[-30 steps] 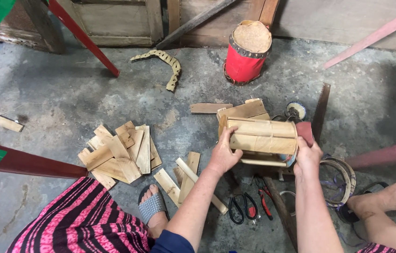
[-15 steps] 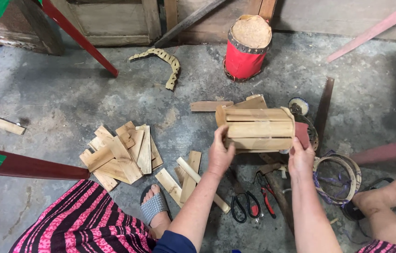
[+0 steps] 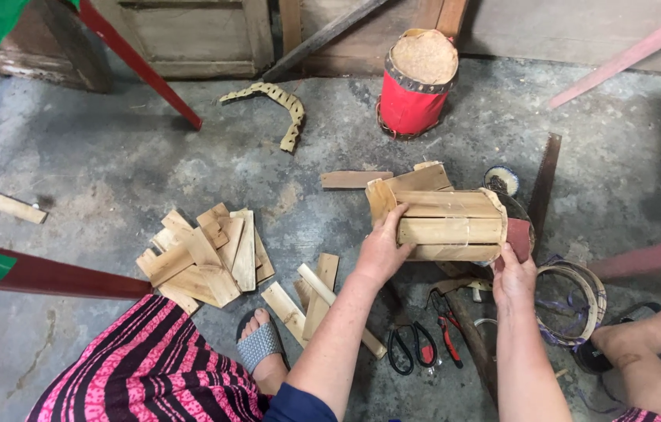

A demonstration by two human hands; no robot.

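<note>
1. The left hand (image 3: 381,252) grips the near-left end of a barrel of wooden slats (image 3: 444,217), lying on its side on the floor (image 3: 111,156).
2. The right hand (image 3: 513,275) clasps its right end, by the red cap (image 3: 519,237).
3. Judged step: steadying the assembled staves. Loose slats (image 3: 201,258) lie left of the left hand; pliers (image 3: 446,328) just below.

You are looking down at a rough grey concrete floor (image 3: 150,164), stained and dusty under even daylight. Along the top of the frame runs a weathered wooden wall (image 3: 189,35) of planks and panels. A red-and-green painted beam (image 3: 41,273) crosses the lower left, and another red bar (image 3: 139,62) slants at upper left.
</note>
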